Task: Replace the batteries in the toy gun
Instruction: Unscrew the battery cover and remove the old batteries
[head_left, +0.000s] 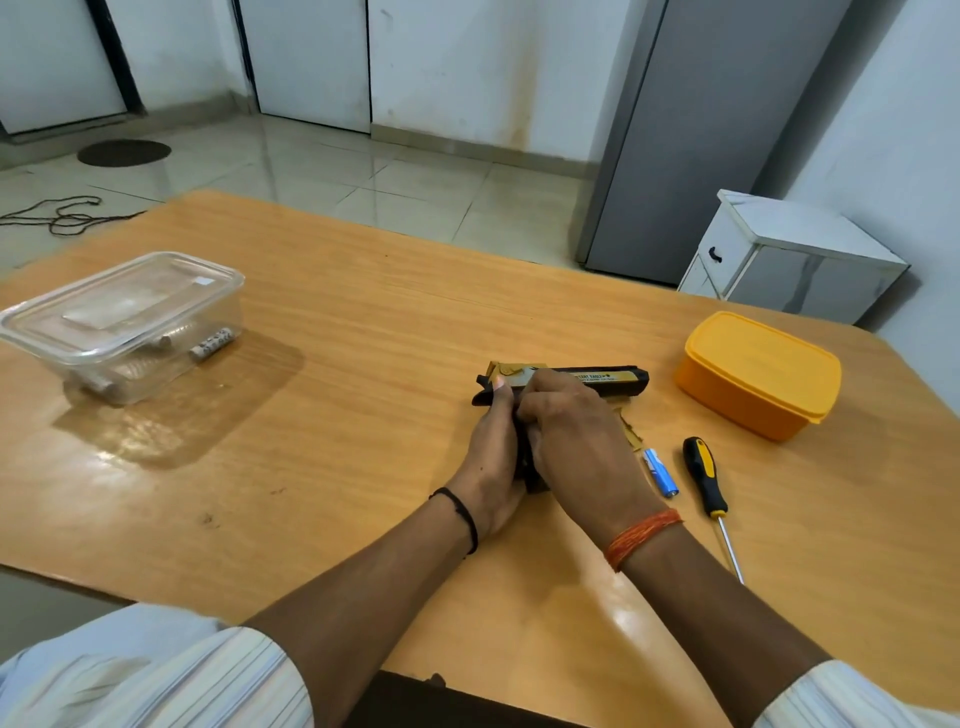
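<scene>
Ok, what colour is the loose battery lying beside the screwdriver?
Blue, with a silvery end cap. The battery shows plainly in the head view, just left of the screwdriver.

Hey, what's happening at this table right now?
A person is working on a black and gold toy gun lying on the wooden table. Both hands, left and right, grip its handle end. A blue battery and a screwdriver lie just to the right, near a closed orange box. A clear lidded container holding batteries sits far left.
</scene>
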